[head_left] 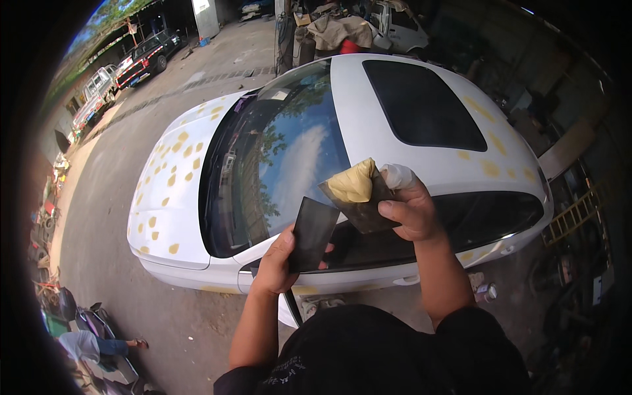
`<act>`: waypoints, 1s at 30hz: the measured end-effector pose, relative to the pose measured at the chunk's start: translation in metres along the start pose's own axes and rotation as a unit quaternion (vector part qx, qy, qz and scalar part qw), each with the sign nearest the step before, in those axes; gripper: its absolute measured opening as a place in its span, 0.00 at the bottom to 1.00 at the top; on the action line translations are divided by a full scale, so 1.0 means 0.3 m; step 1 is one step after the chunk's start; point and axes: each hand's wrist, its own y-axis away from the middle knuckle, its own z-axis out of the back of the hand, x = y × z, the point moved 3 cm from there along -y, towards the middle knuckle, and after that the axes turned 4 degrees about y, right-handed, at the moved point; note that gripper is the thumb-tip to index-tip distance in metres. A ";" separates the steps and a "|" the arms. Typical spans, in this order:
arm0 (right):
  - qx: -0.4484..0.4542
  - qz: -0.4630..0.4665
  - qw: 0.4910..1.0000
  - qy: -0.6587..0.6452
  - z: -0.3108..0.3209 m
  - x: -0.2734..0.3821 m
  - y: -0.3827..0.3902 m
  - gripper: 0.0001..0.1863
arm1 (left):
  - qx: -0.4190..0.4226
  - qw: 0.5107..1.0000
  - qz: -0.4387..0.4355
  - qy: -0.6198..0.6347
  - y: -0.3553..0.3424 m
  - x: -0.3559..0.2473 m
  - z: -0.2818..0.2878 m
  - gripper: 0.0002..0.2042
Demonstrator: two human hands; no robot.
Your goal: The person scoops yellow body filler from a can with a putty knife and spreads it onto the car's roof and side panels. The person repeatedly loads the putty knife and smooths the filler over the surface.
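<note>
Two hands are working close together above a white car (395, 125). The right hand (411, 210) is closing around a dark flat board (368, 210) carrying a lump of yellow filler (352, 184), thumb on top, with a pale rag (398, 174) tucked behind. The left hand (276, 263) is pinching a thin black spreader (313, 234) by its lower edge. Both tools are looking light and stiff; the filler is probably soft and sticky, so gripping by the clean edges seems wisest. Yellow patches (171, 178) are dotting the hood.
</note>
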 end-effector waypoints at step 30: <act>-0.287 -0.078 0.931 0.211 0.135 -0.066 0.115 0.30 | -0.072 0.965 -0.082 0.239 -0.119 0.032 -0.011 0.36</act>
